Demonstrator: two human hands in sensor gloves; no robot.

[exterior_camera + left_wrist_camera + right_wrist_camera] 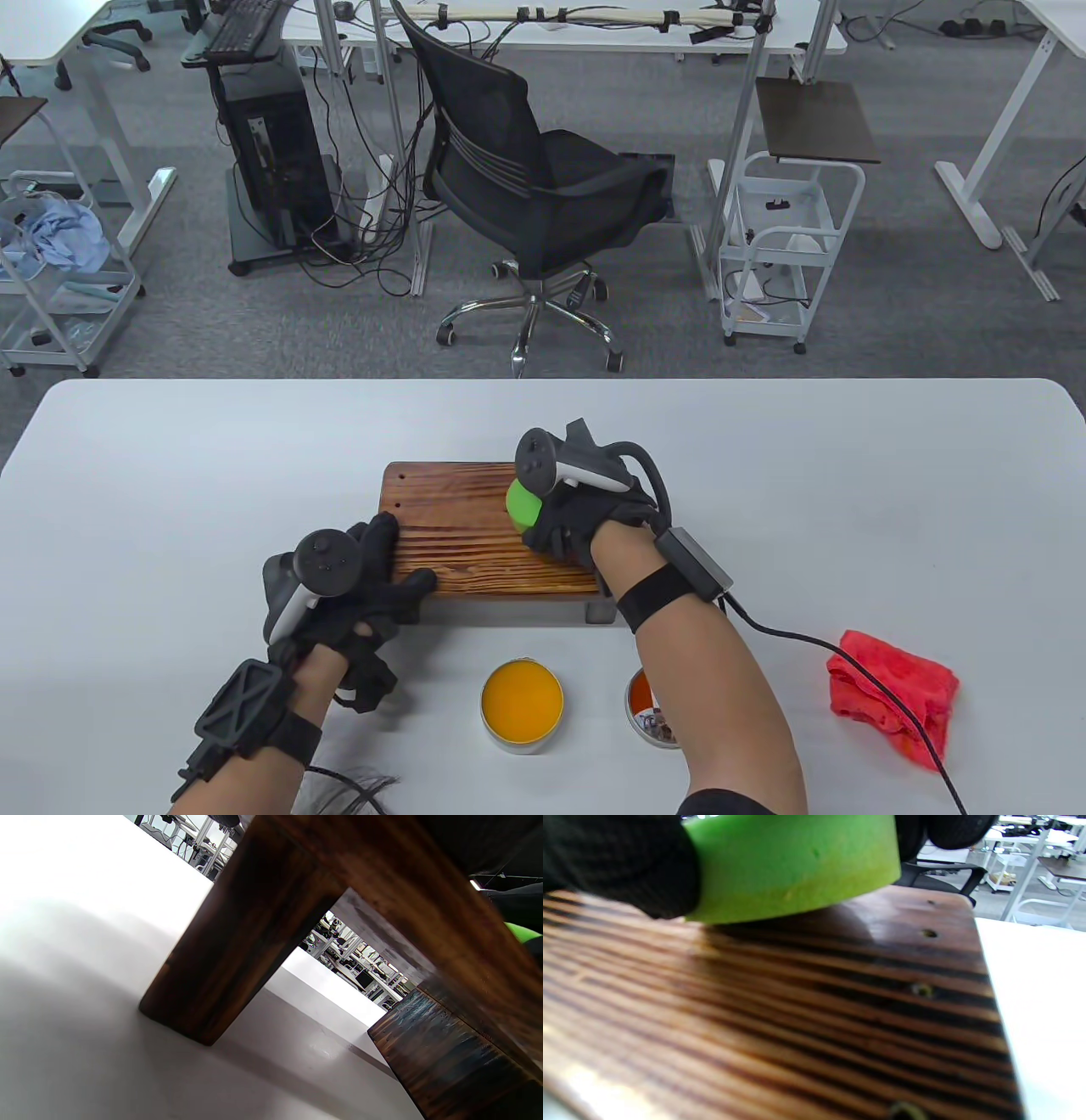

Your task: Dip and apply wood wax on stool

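Observation:
A low brown wooden stool (475, 526) with striped grain stands in the middle of the white table. My right hand (564, 531) grips a round green sponge (523, 503) and presses it on the stool's top at its right part. In the right wrist view the sponge (793, 866) lies flat on the wood (797, 1005). My left hand (373, 577) rests on the stool's front left corner, fingers spread over the top and edge. The left wrist view shows a stool leg (237, 938) from below. An open tin of orange wax (522, 703) sits in front of the stool.
The tin's lid (649, 709) lies right of the wax tin, partly under my right forearm. A crumpled red cloth (891, 683) lies at the right front. A glove cable (857, 671) runs across the table by the cloth. An office chair (534, 187) stands beyond the table.

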